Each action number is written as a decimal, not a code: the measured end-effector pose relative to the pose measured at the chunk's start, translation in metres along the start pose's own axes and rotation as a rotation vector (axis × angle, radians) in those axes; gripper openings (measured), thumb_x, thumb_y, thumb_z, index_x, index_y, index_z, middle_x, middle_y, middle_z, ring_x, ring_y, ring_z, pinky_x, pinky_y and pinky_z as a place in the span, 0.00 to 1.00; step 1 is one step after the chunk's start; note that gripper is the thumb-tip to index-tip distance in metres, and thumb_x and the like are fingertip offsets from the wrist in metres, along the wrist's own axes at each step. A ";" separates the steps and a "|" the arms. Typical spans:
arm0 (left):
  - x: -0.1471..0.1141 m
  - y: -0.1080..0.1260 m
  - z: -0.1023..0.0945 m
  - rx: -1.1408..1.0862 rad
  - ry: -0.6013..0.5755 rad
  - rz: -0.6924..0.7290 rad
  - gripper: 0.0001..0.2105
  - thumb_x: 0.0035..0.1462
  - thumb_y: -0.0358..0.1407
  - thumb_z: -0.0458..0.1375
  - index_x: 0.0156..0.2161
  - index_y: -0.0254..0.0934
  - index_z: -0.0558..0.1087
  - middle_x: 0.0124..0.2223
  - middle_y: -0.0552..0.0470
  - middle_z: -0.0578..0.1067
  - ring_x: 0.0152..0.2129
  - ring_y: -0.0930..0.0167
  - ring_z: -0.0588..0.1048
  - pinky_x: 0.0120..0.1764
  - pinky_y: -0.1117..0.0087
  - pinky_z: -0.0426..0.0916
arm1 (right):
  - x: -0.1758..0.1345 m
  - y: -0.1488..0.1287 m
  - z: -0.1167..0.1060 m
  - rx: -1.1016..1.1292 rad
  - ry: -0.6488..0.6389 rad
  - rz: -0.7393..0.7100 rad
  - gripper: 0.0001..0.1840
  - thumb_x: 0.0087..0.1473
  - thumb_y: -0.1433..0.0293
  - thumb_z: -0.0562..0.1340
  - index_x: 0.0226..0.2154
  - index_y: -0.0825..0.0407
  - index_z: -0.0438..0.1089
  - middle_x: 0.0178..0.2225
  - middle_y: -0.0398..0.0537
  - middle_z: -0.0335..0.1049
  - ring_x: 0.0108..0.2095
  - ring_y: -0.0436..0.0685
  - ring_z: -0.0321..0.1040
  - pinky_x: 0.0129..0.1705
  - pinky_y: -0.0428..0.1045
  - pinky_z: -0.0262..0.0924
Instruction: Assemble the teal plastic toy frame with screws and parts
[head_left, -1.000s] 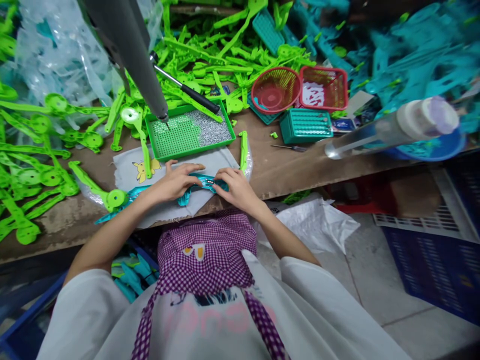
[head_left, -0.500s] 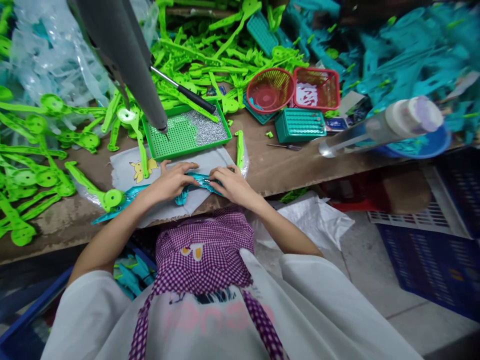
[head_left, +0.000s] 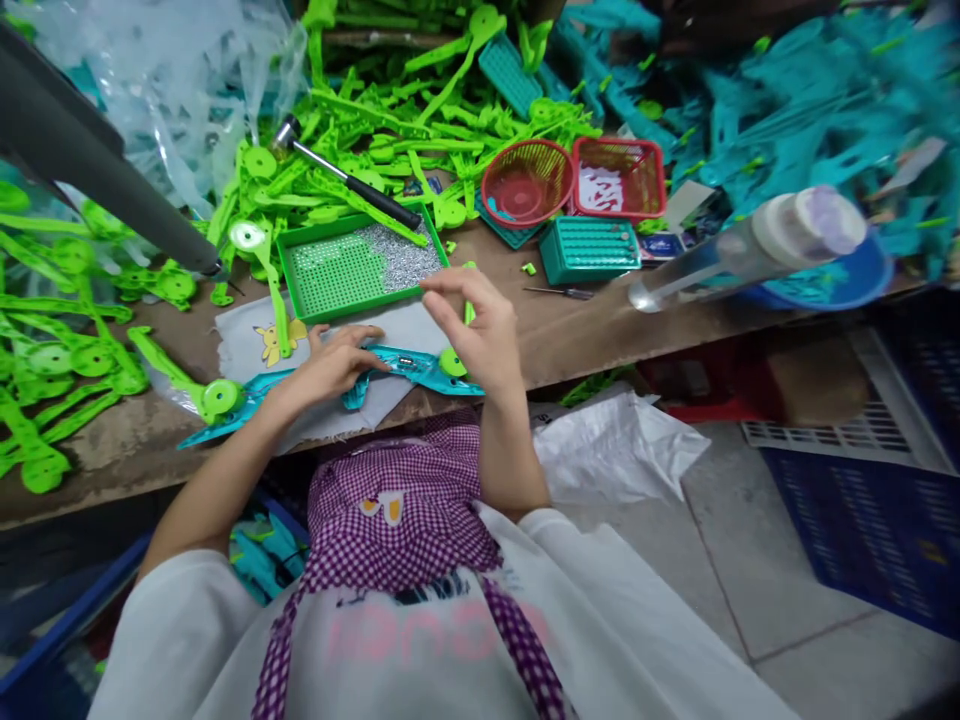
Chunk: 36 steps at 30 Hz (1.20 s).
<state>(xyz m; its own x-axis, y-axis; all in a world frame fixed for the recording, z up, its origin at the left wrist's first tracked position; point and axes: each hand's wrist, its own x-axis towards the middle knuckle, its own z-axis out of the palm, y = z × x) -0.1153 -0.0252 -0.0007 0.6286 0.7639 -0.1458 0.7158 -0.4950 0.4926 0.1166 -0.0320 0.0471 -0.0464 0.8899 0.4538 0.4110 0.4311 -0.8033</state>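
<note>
A long teal plastic part [head_left: 431,372] lies across the grey cloth [head_left: 397,402] at the table's front edge. My left hand [head_left: 341,360] rests on it, fingers bent over its middle and gripping it. Beside those fingers, a small metallic piece [head_left: 406,361] sits inside the part. My right hand [head_left: 484,325] is raised above the part's right end, its thumb and index finger curved toward each other with a small gap. Near those fingertips is the green tray [head_left: 322,310], with small silvery pieces [head_left: 409,262] heaped in its right side. A lime-green part [head_left: 452,362] shows partly behind the right hand.
A grey power tool [head_left: 127,190] with a thin bit hangs at left. A hammer [head_left: 360,185] lies over the tray's far edge. Lime-green parts [head_left: 97,360] crowd the left. Red baskets [head_left: 529,185], a teal box [head_left: 590,250], a screwdriver [head_left: 559,292] and a clear bottle [head_left: 720,260] stand or lie rightward.
My right hand has let go of the teal part and lifted toward the tray's right corner. My left hand has stayed on the part. The hanging power tool has swung left.
</note>
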 end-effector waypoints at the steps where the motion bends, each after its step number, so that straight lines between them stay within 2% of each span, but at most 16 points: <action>1: 0.000 0.000 0.001 0.001 0.008 -0.014 0.17 0.63 0.30 0.51 0.43 0.51 0.81 0.63 0.49 0.68 0.60 0.55 0.64 0.61 0.40 0.44 | -0.007 0.005 -0.002 -0.035 -0.049 -0.008 0.13 0.62 0.57 0.59 0.39 0.46 0.75 0.41 0.44 0.77 0.45 0.55 0.72 0.51 0.55 0.64; 3: -0.001 -0.001 0.003 -0.005 0.012 -0.032 0.17 0.63 0.30 0.51 0.43 0.52 0.81 0.63 0.50 0.68 0.60 0.55 0.64 0.60 0.39 0.44 | -0.029 0.019 -0.011 -0.128 -0.116 0.005 0.12 0.63 0.59 0.59 0.37 0.46 0.75 0.39 0.44 0.78 0.44 0.56 0.73 0.50 0.56 0.64; 5: 0.000 -0.003 0.006 -0.021 0.010 -0.035 0.17 0.62 0.30 0.52 0.42 0.52 0.81 0.62 0.51 0.69 0.59 0.55 0.65 0.60 0.38 0.44 | -0.055 0.033 -0.024 -0.235 -0.117 0.034 0.11 0.63 0.61 0.59 0.37 0.47 0.75 0.40 0.46 0.78 0.44 0.57 0.74 0.51 0.57 0.62; 7: 0.001 -0.006 0.008 -0.037 0.018 -0.027 0.16 0.62 0.30 0.52 0.41 0.51 0.81 0.62 0.51 0.69 0.59 0.55 0.65 0.60 0.39 0.44 | -0.075 0.042 -0.034 -0.337 -0.091 0.051 0.11 0.63 0.63 0.58 0.39 0.47 0.75 0.41 0.47 0.78 0.44 0.58 0.74 0.52 0.57 0.60; 9: 0.001 -0.007 0.010 -0.044 0.032 -0.018 0.16 0.62 0.29 0.52 0.41 0.51 0.81 0.62 0.51 0.70 0.59 0.56 0.65 0.60 0.40 0.44 | -0.084 0.044 -0.038 -0.431 -0.128 0.032 0.11 0.64 0.63 0.58 0.43 0.47 0.74 0.44 0.49 0.78 0.47 0.58 0.73 0.54 0.58 0.58; 13: 0.001 -0.006 0.010 -0.032 0.036 -0.014 0.17 0.62 0.28 0.52 0.41 0.51 0.81 0.61 0.52 0.70 0.59 0.57 0.65 0.61 0.41 0.44 | -0.075 0.043 -0.026 -0.586 -0.429 -0.053 0.14 0.63 0.62 0.58 0.48 0.48 0.71 0.55 0.54 0.70 0.56 0.62 0.66 0.58 0.59 0.50; 16: 0.000 -0.004 0.009 -0.026 0.035 -0.029 0.17 0.62 0.28 0.52 0.41 0.52 0.81 0.61 0.52 0.71 0.59 0.57 0.65 0.61 0.40 0.44 | -0.065 0.044 -0.017 -0.623 -0.569 -0.037 0.11 0.64 0.66 0.56 0.45 0.48 0.71 0.56 0.54 0.68 0.55 0.62 0.65 0.57 0.59 0.48; 22: 0.000 -0.003 0.008 -0.034 0.027 -0.028 0.17 0.62 0.28 0.53 0.41 0.52 0.81 0.62 0.52 0.70 0.60 0.56 0.64 0.61 0.39 0.44 | -0.058 0.048 -0.015 -0.565 -0.639 0.019 0.10 0.63 0.70 0.54 0.40 0.50 0.71 0.51 0.54 0.68 0.52 0.62 0.65 0.55 0.60 0.44; 25: 0.000 -0.003 0.008 -0.032 0.009 -0.036 0.18 0.62 0.28 0.52 0.42 0.53 0.81 0.62 0.52 0.70 0.60 0.57 0.64 0.61 0.39 0.43 | -0.053 0.048 -0.018 -0.531 -0.691 0.020 0.10 0.63 0.70 0.54 0.39 0.50 0.72 0.52 0.56 0.66 0.54 0.63 0.64 0.55 0.61 0.43; 28: 0.000 -0.003 0.008 -0.036 -0.002 -0.043 0.18 0.62 0.28 0.52 0.43 0.52 0.81 0.62 0.51 0.70 0.60 0.56 0.64 0.61 0.39 0.42 | -0.048 0.048 -0.025 -0.482 -0.743 0.006 0.11 0.64 0.65 0.56 0.41 0.51 0.72 0.56 0.58 0.63 0.57 0.64 0.61 0.57 0.62 0.43; 32: 0.000 -0.003 0.007 -0.048 -0.012 -0.040 0.19 0.61 0.27 0.51 0.43 0.52 0.81 0.63 0.51 0.69 0.60 0.56 0.63 0.60 0.39 0.42 | -0.042 0.050 -0.030 -0.461 -0.797 -0.034 0.11 0.64 0.65 0.57 0.41 0.50 0.73 0.57 0.58 0.61 0.59 0.65 0.59 0.58 0.63 0.44; 36: 0.001 -0.001 0.004 -0.043 -0.037 -0.060 0.18 0.61 0.27 0.52 0.43 0.51 0.81 0.63 0.51 0.69 0.60 0.56 0.63 0.60 0.38 0.41 | -0.037 0.053 -0.029 -0.502 -0.859 -0.135 0.14 0.65 0.65 0.54 0.40 0.50 0.75 0.57 0.58 0.62 0.62 0.68 0.56 0.56 0.64 0.46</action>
<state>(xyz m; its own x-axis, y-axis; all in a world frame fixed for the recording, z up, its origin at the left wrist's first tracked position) -0.1140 -0.0259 -0.0046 0.5962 0.7756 -0.2074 0.7393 -0.4296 0.5186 0.1665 -0.0462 -0.0015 -0.6811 0.7295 -0.0628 0.6811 0.5998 -0.4200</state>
